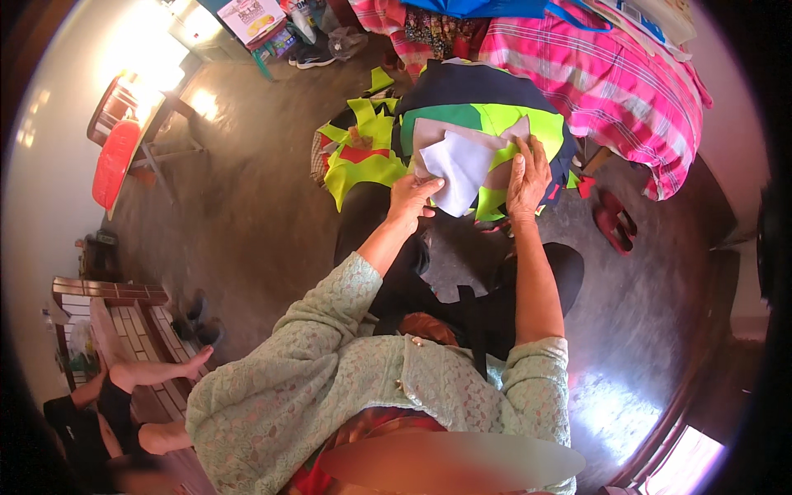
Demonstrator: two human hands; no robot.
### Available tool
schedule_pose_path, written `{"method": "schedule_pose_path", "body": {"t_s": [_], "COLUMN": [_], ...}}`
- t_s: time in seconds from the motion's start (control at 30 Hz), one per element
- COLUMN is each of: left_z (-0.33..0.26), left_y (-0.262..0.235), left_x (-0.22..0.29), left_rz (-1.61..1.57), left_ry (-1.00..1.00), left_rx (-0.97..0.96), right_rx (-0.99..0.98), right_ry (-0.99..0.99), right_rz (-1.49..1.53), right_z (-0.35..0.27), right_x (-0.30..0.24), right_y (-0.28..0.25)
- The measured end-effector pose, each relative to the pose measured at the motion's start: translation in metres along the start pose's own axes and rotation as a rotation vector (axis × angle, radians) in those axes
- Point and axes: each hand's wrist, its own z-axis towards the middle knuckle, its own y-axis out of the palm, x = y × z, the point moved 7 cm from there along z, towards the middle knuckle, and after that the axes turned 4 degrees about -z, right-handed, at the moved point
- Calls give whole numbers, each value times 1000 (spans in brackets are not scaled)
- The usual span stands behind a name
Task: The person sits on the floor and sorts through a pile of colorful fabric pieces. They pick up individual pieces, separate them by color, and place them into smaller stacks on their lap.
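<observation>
A pile of cut fabric pieces lies in front of me, with dark navy cloth point(487, 82), a green piece point(452, 115) and bright yellow-green pieces point(503, 118). On top of a grey-beige piece point(429, 134) rests a pale lavender-white fabric piece point(464, 169). My left hand point(414, 198) pinches the lower left edge of this pale piece between thumb and fingers. My right hand point(529, 175) lies over the right side of the pile, fingers extended and touching the cloth. What lies beneath its palm is hidden.
More yellow-green scraps point(363, 169) lie left of the pile. A pink plaid cloth point(610, 82) drapes over furniture at far right. Dark red sandals point(615, 223) sit on the floor point(264, 190). At left stands a table with a red object point(117, 165); another person's legs point(157, 375) show at lower left.
</observation>
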Motion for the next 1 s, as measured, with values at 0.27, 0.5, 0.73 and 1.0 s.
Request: {"method": "schedule_pose_path", "body": {"t_s": [0.27, 0.5, 0.73, 1.0], "left_z": [2, -5, -14, -26], "left_y": [-13, -10, -19, -75], "left_x": [-7, -12, 19, 97], "left_rz": [-117, -73, -346, -622], "left_ry": [38, -59, 134, 295], "left_rx": [38, -49, -165, -240], "right_rx": [7, 3, -11, -20], "right_ry": [-16, -24, -35, -34], "right_rz": [-21, -19, -29, -41], "right_z": [-1, 1, 2, 1], "right_x": [-2, -2, -5, -3], "right_y": [1, 0, -3, -1]}}
